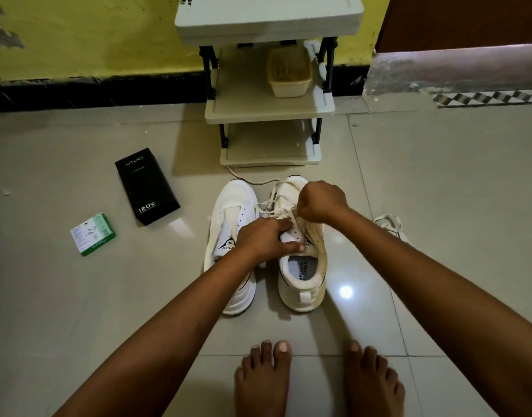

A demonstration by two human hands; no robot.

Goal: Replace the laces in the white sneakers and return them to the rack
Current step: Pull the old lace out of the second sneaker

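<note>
Tightly fisted right hand (320, 203) around lace (291, 216)

Floor tiles (439, 182): glossy, smooth, reflecting a light spot. Rack (269, 111) in front of the sneakers: matt cream plastic shelves, black posts. Sneakers (302, 284): white, smooth leather-like uppers, cloth lace (260, 182). Black box (145, 186) left of the rack: matt cardboard. Wall (93, 34) behind the rack: rough, chipped paint.
</note>
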